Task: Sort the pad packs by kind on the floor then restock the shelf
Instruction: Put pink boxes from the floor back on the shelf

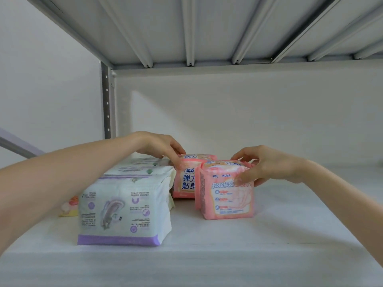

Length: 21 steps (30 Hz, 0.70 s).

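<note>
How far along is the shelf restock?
Done: white-and-purple packs stand together on the shelf. In hand: right hand grips the front pink pack, left hand pinches the top of the rear pink pack. Left: line up the pink pair; any remaining stock is out of view.

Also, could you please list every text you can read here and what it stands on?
"苏菲": logo on the rear pink pad pack.
"弹力", "贴身": large print, same pack, partly hidden.
"弹力贴身": small, on the front pink pad pack.
"松松软软": its headline, blurred; the right hand covers the rest.
White-and-purple pad pack: upside-down print, too small to read.
</note>
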Motion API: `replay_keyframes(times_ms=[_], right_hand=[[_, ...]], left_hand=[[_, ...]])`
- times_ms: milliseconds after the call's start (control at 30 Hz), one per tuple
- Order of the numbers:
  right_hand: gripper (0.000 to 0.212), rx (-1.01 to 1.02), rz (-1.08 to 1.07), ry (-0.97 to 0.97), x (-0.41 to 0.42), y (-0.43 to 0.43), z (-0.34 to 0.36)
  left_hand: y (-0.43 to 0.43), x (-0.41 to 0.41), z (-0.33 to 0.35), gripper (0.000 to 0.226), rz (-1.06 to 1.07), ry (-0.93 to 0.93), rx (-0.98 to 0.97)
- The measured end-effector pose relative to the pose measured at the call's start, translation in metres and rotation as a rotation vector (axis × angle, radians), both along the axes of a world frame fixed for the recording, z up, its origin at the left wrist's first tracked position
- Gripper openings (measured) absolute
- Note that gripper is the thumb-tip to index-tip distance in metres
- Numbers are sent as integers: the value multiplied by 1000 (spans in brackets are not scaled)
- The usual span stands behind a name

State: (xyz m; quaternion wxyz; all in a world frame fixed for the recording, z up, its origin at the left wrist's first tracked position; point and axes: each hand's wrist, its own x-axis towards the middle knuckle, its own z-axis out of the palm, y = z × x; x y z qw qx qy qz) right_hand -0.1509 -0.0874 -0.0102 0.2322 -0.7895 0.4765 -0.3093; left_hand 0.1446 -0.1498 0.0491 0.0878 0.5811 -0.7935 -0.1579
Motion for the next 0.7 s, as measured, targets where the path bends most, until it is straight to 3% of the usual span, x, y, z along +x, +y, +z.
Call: replay_keyframes(times_ms=[167, 267, 400, 700], right_hand=[[77, 12, -18, -50, 15, 1, -4], [85, 11, -21, -90, 26, 2, -8], [82, 13, 6, -140, 41, 3, -12], [75, -19, -14, -243, 56, 1, -24]], left_hand=[[15, 5, 9, 100, -4, -18, 59], [28, 2, 9, 90, -53, -33, 115], [39, -5, 6, 61, -88, -95, 142], [43, -12, 4, 80, -109, -136, 159]])
